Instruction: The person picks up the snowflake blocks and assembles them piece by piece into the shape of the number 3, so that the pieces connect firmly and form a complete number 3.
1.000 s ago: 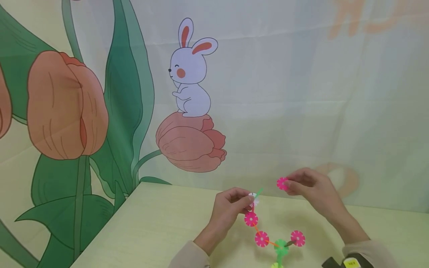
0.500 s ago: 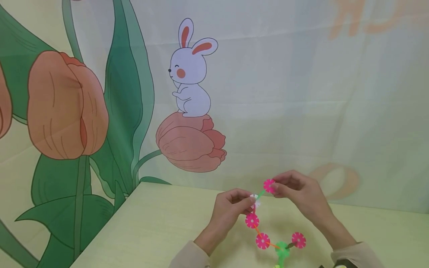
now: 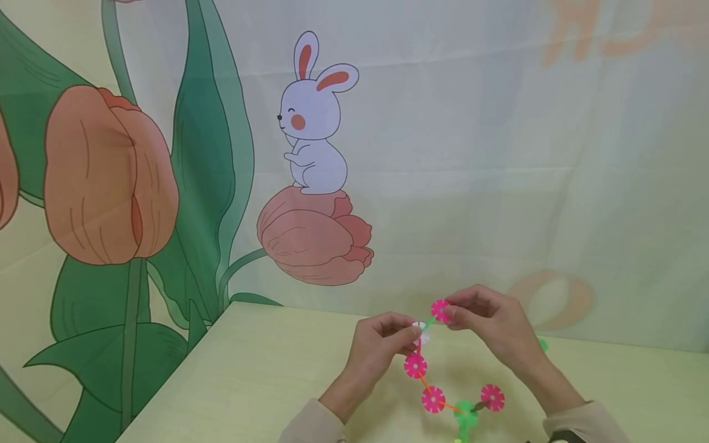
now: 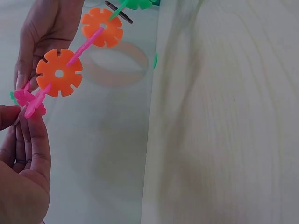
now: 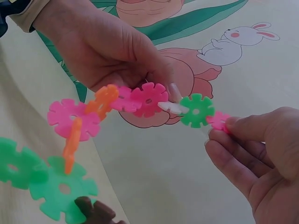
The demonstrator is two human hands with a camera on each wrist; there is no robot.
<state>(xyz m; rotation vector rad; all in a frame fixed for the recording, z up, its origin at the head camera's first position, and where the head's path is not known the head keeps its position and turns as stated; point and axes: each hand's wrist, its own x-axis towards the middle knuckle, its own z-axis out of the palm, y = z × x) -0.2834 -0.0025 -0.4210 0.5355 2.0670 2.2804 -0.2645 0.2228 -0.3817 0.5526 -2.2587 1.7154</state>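
A chain of notched plastic snowflake discs hangs between both hands in the head view. My left hand [image 3: 382,341] pinches a white disc [image 5: 173,108] near the chain's upper end. Slotted into that white disc is a green disc [image 5: 197,111], seen nearly edge-on from the head. With thumb and fingertips my right hand [image 3: 490,317] pinches a pink disc [image 3: 440,311], which meets the green disc's edge. Below the left hand run pink discs [image 3: 415,366], orange discs [image 4: 59,73] and a larger-looking green disc [image 3: 465,414]. A brown disc [image 5: 98,211] joins this green one to another pink disc [image 3: 492,398].
A light wood-grain table [image 3: 249,369] lies under the hands. Behind it hangs a cloth backdrop [image 3: 471,154] printed with tulips and a rabbit [image 3: 316,123]. A small green piece [image 3: 543,345] shows beyond the right wrist at the table's back.
The right hand has moved left with its pink disc, from apart to meeting the green disc. The left hand has stayed almost still, still pinching the white disc.
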